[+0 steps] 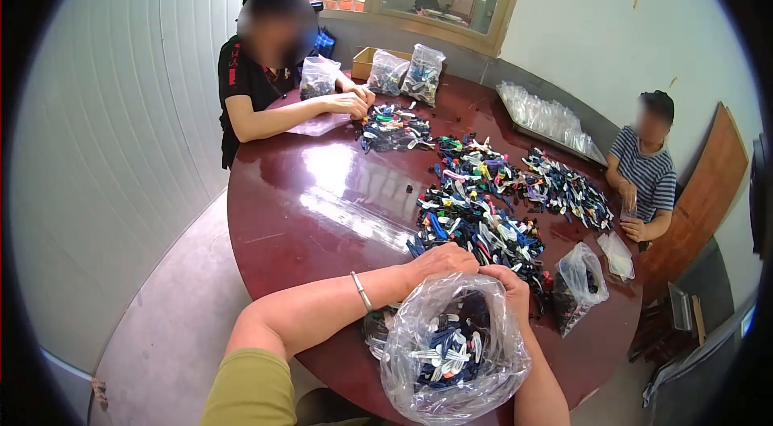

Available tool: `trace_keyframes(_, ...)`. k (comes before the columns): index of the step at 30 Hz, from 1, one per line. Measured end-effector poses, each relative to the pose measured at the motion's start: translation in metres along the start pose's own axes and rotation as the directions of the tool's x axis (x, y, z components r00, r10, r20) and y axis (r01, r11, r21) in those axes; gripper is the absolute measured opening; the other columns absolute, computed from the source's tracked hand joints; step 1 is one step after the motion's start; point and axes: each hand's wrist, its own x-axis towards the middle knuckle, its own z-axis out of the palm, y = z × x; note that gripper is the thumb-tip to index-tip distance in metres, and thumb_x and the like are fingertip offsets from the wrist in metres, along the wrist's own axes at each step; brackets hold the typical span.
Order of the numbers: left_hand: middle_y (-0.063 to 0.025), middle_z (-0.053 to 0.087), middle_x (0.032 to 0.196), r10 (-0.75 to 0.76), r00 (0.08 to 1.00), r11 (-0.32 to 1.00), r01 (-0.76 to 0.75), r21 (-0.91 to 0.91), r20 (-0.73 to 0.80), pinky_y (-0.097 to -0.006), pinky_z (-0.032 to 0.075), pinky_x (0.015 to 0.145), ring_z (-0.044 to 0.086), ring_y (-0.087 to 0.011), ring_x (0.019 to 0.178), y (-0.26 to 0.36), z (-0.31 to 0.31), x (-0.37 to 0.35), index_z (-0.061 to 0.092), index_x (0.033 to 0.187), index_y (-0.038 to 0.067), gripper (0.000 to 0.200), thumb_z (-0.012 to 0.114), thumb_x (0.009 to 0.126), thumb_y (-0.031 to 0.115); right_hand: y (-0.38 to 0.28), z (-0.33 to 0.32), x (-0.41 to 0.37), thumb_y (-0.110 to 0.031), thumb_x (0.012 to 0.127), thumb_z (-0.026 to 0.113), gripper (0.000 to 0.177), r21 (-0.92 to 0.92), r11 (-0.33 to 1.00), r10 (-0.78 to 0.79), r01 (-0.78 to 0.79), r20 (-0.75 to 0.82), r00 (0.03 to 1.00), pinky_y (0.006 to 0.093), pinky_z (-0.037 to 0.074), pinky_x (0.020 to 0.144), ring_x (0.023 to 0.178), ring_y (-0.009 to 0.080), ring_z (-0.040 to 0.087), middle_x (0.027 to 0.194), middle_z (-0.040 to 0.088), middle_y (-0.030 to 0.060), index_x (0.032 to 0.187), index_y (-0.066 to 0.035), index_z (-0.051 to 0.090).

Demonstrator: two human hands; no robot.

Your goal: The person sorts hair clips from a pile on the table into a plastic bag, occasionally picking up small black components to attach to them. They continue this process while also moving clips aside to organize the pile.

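My left hand, with a silver bangle on its wrist, is at the near edge of a pile of small plastic clip-like pieces, mostly black, white and blue. Its fingers are curled. My right hand is close beside it, fingers bent inward and closed. Whatever the fingertips hold is too small or hidden to make out. Just below both hands, between my forearms, stands an open clear plastic bag partly filled with the same kind of pieces. Its crumpled rim faces up.
On the round dark-red table are a knotted-looking clear bag, filled bags at the back, and a tray of clear packets. One person works at the far left, another at the right.
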Motion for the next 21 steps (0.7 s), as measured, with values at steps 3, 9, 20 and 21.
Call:
trace_keyframes(3,-0.0082,0.06,0.083,-0.011,1.0,1.0,0.011,0.009,-0.005,-0.0362,0.047,0.073,0.061,-0.0251,0.083,0.0,-0.002,0.001,0.056,0.086,0.005,0.016,0.061,0.076,0.016,0.005,-0.004,0.0,0.0,0.081,0.068,0.012,0.116,0.979,0.175,-0.169,-0.047,0.983,0.0216,0.049,0.071,0.078,0.0075,0.06,0.089,0.066,0.004,0.093,0.002,0.069)
trace_keyframes(9,-0.0053,0.057,0.072,-0.037,0.986,0.99,0.058,0.129,-0.162,-0.036,0.048,0.064,0.061,-0.0239,0.07,-0.01,0.004,0.0,0.057,0.076,0.01,0.009,0.063,0.073,0.016,-0.018,-0.01,0.005,0.0,0.081,0.067,0.012,0.069,0.978,0.206,-0.196,-0.217,0.954,0.0209,0.049,0.065,0.071,0.0073,0.061,0.082,0.067,0.003,0.092,0.003,0.068)
trace_keyframes(20,-0.0053,0.064,0.087,-0.176,0.984,0.963,0.179,0.201,-0.035,-0.0366,0.05,0.075,0.063,-0.0236,0.084,-0.017,0.001,-0.008,0.065,0.08,0.008,0.011,0.069,0.071,0.015,-0.105,-0.038,-0.031,0.015,0.072,0.067,0.022,0.278,0.892,-0.331,0.357,-0.135,0.934,0.0281,0.053,0.073,0.082,0.0178,0.064,0.086,0.065,0.0109,0.087,0.0,0.066)
trace_keyframes(21,-0.0055,0.064,0.086,-0.191,0.981,0.959,0.195,0.206,-0.04,-0.0364,0.05,0.075,0.063,-0.0234,0.083,-0.017,0.001,-0.007,0.065,0.079,0.008,0.011,0.069,0.071,0.015,-0.111,-0.037,-0.033,0.014,0.072,0.067,0.02,0.217,0.895,-0.392,0.39,-0.034,0.919,0.0288,0.053,0.073,0.081,0.0184,0.064,0.085,0.065,0.0114,0.085,0.0,0.066)
